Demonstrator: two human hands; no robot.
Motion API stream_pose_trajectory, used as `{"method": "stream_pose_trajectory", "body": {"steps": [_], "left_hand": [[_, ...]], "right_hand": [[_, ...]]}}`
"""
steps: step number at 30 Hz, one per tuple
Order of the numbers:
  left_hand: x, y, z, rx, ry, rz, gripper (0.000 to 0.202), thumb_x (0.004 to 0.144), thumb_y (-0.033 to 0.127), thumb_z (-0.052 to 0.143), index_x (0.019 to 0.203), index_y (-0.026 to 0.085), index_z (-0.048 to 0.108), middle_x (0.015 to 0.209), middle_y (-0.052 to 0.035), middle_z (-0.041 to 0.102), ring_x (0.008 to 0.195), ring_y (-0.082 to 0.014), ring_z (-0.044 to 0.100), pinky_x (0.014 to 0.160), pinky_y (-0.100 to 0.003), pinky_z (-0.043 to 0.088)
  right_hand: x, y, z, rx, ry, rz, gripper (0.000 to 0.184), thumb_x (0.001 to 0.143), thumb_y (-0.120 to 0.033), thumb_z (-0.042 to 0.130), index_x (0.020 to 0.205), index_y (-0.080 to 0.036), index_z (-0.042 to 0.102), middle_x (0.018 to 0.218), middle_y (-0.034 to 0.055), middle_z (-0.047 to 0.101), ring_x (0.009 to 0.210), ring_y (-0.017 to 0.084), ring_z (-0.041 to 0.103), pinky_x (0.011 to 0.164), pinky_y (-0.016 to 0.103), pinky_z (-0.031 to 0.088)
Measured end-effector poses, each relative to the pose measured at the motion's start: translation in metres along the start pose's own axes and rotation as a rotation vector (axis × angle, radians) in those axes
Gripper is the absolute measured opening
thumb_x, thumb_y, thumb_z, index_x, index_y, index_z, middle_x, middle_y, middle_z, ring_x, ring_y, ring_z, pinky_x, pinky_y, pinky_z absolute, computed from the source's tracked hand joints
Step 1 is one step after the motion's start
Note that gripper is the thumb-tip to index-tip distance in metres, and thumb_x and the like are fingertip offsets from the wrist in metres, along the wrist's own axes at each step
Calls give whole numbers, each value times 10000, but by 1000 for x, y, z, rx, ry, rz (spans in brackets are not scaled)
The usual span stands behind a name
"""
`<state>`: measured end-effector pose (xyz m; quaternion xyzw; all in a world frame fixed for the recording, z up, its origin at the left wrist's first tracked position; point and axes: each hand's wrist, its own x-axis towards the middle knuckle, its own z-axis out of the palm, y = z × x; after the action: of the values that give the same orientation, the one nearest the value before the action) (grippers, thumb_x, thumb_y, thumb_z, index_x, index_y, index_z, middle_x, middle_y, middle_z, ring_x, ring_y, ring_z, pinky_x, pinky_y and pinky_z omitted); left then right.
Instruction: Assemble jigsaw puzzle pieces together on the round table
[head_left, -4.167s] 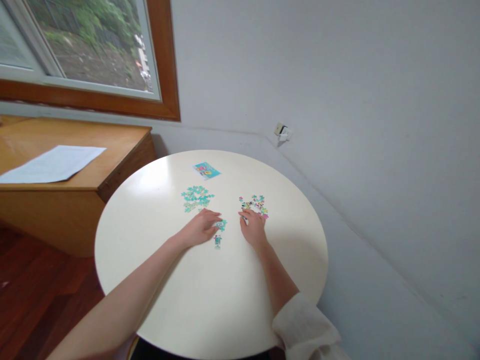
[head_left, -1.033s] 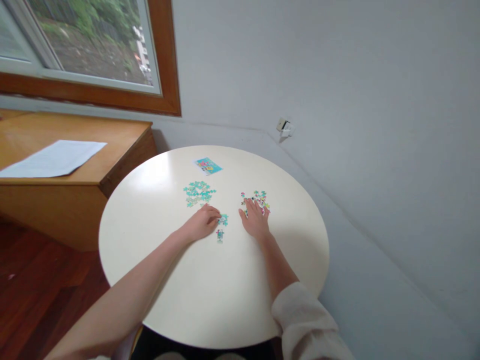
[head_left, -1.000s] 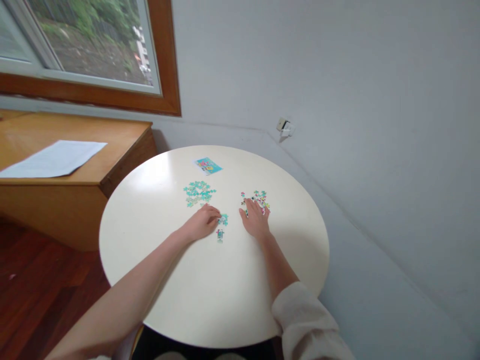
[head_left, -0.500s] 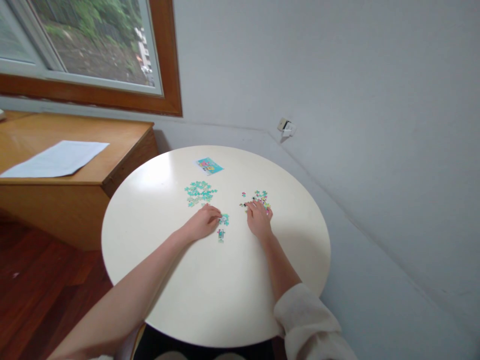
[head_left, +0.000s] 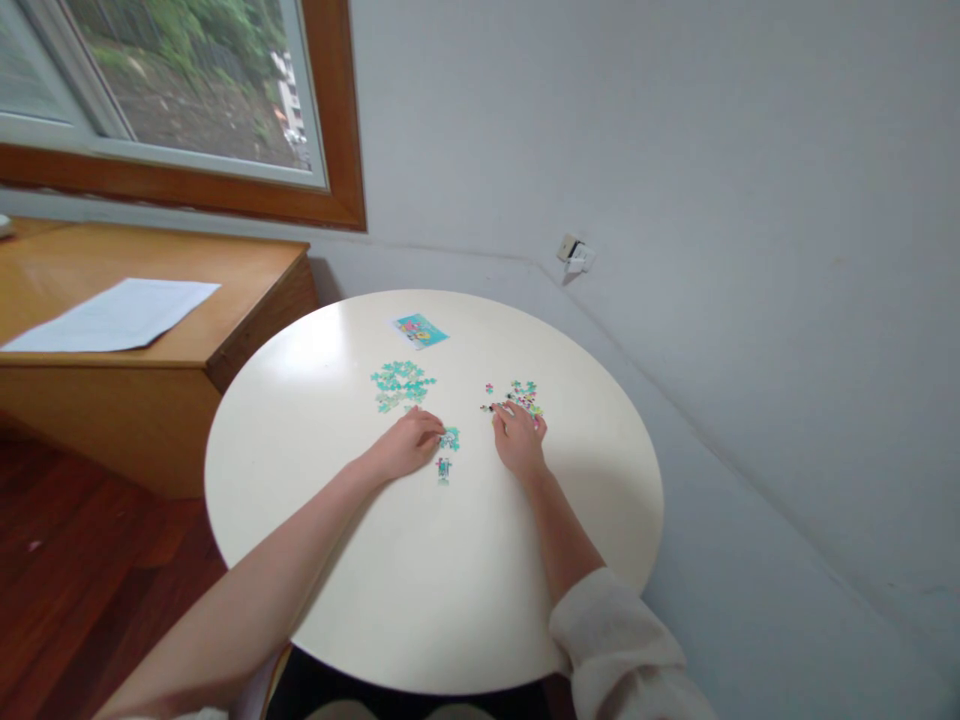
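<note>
My left hand [head_left: 405, 446] rests on the round cream table [head_left: 420, 570], fingers curled, its fingertips touching a small joined group of teal puzzle pieces [head_left: 448, 439]. Another small joined bit [head_left: 443, 468] lies just below it. My right hand [head_left: 519, 440] lies at the near edge of a loose pile of multicoloured pieces [head_left: 517, 396], its fingers bent down onto pieces there; what they grip is hidden. A heap of teal pieces [head_left: 400, 384] sits beyond my left hand. A small picture card [head_left: 419, 329] lies further back.
A wooden desk [head_left: 150, 350] with a white sheet of paper [head_left: 112, 313] stands to the left, below a wood-framed window [head_left: 180, 100]. A grey wall with a socket [head_left: 572, 255] closes the right side. Dark wooden floor [head_left: 75, 560] lies at lower left.
My right hand has shifted right and curled onto the multicoloured pile. My left hand has stayed by the teal joined pieces. The camera has drifted slightly.
</note>
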<state>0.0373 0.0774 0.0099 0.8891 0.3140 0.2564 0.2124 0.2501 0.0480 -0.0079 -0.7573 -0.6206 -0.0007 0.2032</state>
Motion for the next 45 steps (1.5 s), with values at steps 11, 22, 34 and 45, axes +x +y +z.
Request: {"method": "stream_pose_trajectory", "body": {"steps": [11, 22, 34, 45], "left_hand": [[0, 2, -1, 1, -3, -2, 241, 809, 178, 430, 773, 186, 668, 942, -77, 692, 911, -195, 610, 993, -379, 350], [0, -2, 1, -17, 9, 3, 222, 799, 206, 453, 778, 206, 673, 882, -68, 695, 897, -197, 618, 969, -368, 384], [0, 1, -1, -27, 1, 2, 227, 798, 190, 449, 784, 194, 675, 885, -73, 694, 892, -197, 608, 967, -372, 380], [-1, -1, 1, -64, 57, -25, 233, 787, 184, 446, 821, 190, 676, 938, -77, 684, 922, -199, 603, 996, -392, 377]], "right_hand": [[0, -1, -1, -14, -18, 7, 432, 924, -245, 272, 1325, -197, 427, 1347, 108, 484, 1223, 185, 428, 1032, 415, 193], [-1, -2, -4, 4, 31, 22, 458, 914, -239, 274, 1335, -116, 408, 1374, 154, 439, 1263, 224, 386, 1013, 387, 272], [7, 13, -2, 534, 205, 46, 446, 864, -274, 348, 1203, -82, 566, 1272, 154, 552, 1211, 204, 478, 1034, 383, 345], [9, 10, 0, 1221, 353, 264, 344, 576, -385, 711, 804, -129, 683, 848, 102, 718, 804, 211, 662, 811, 404, 512]]}}
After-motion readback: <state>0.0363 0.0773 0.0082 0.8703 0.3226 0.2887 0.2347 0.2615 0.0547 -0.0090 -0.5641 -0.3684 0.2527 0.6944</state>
